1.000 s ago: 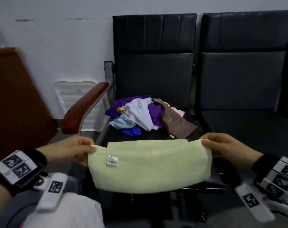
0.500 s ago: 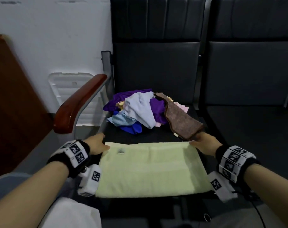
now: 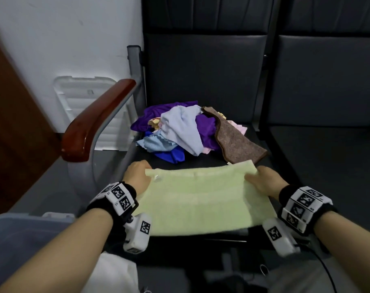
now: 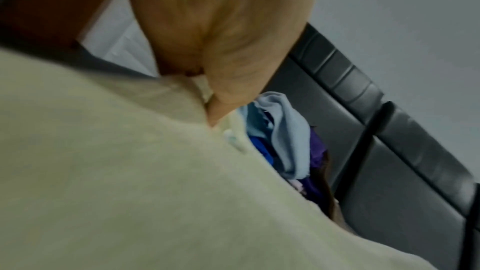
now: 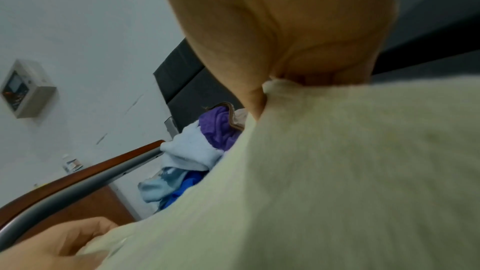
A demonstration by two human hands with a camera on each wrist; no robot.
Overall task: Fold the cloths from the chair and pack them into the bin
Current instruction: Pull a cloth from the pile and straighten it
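A pale yellow-green towel lies spread over the front of the black chair seat, its near edge hanging past the seat front. My left hand pinches its far left corner, and my right hand pinches its far right corner, which is lifted and curled back. The wrist views show the same towel held between thumb and fingers. Behind it sits a heap of cloths: purple, light blue, dark blue, pink and a brown one.
A red-brown wooden armrest on a grey frame borders the seat's left. A white bin lid leans on the wall behind it. A translucent bin's rim shows at lower left. Another black seat lies right.
The towel, held up stretched in the air a second ago, came down flat onto the seat front. Both hands now lift its far corners, the right one curling back.
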